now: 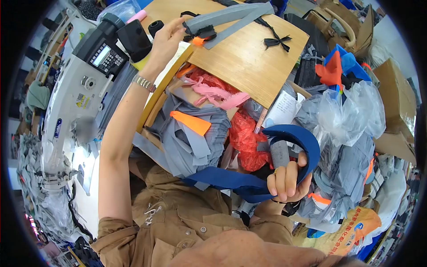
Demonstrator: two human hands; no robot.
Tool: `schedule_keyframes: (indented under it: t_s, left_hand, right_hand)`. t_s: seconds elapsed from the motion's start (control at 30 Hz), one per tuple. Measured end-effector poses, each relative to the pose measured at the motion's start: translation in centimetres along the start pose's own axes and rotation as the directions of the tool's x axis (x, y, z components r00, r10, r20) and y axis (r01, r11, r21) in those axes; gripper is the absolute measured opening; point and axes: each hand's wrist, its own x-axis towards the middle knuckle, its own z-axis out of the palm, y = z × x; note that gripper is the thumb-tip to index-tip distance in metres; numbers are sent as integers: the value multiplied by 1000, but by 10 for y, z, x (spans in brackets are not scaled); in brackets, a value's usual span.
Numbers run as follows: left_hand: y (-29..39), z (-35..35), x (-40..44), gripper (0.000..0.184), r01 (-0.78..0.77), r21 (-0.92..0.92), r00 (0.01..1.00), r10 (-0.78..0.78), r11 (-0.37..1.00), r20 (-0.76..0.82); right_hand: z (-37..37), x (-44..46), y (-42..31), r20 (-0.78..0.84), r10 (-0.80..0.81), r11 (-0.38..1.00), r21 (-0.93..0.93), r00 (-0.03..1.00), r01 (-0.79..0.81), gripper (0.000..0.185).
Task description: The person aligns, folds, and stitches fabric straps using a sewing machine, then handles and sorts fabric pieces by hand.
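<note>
My right hand is closed round a wide dark-blue fabric strip, which curls in a loop above the fingers and trails left across my lap. A grey roll shows inside that loop; whether the fingers touch it I cannot tell. My left hand, with a metal watch on its wrist, reaches over the tabletop's left end. Its fingers are partly bent and apart, with nothing visible in them. Just beyond its fingertips lie black tied strips, long grey fabric strips and an orange scrap.
A white sewing machine with a control panel stands at left. Below the wooden tabletop, an open drawer holds grey cut pieces, pink strips and red plastic bags. Clear bags and cardboard boxes crowd the right.
</note>
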Motion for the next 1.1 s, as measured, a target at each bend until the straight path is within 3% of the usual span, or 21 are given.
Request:
schedule_keyframes:
  t_s: [0.07, 0.17, 0.23, 0.3, 0.37, 0.4, 0.43, 0.57, 0.73, 0.83, 0.9, 1.03, 1.1]
  left_hand:
    - [16, 3, -14, 39, 67, -151, 998, -63, 986, 29]
    - [47, -1, -38, 34, 196, -498, 981, -163, 845, 109]
    - [74, -8, -64, 28, 260, -647, 954, -88, 717, 286]
    - [125, -9, -94, 24, 288, -662, 859, 119, 692, 498]
    - [168, -3, -125, 27, 201, -720, 772, 345, 664, 534]
    - [180, -2, -139, 27, 160, -740, 724, 432, 653, 538]
    - [186, -2, -154, 27, 152, -752, 681, 483, 642, 550]
    - [196, -18, -205, 26, 134, -789, 574, 602, 599, 555]
    - [194, -41, -245, 26, 120, -777, 582, 590, 619, 560]
    - [194, -57, -269, 25, 82, -765, 625, 565, 639, 539]
    - [194, -69, -287, 25, 62, -760, 655, 548, 647, 520]
    - [196, -95, -328, 25, -5, -726, 737, 493, 688, 462]
    - [202, -108, -359, 25, -52, -680, 807, 432, 731, 403]
  right_hand:
    - [1, -2, -3, 16, -10, 1000, -6, 1000, 10, 43]
    - [4, -3, -11, 23, -42, 998, -35, 999, 43, 42]
    - [5, -6, -18, 57, -80, 995, -48, 995, 83, 41]
    - [5, -5, -35, 160, -36, 994, -93, 986, 51, 37]
    - [9, -4, -52, 232, 11, 994, -111, 973, 15, 31]
    - [9, 3, -69, 314, 147, 984, -147, 938, -105, 30]
    - [9, 7, -76, 386, 185, 979, -152, 904, -136, 34]
    - [24, -5, -87, 406, 133, 976, -210, 904, -49, 39]
    - [24, -4, -93, 468, 200, 979, -135, 861, -154, 41]
    - [32, -10, -88, 406, 124, 973, -228, 906, -31, 39]
    - [34, -15, -78, 404, 46, 982, -184, 913, 32, 36]
    - [44, 19, -70, 521, 331, 944, -165, 787, -287, 29]
    - [49, 38, -35, 601, 474, 839, -86, 644, -537, 25]
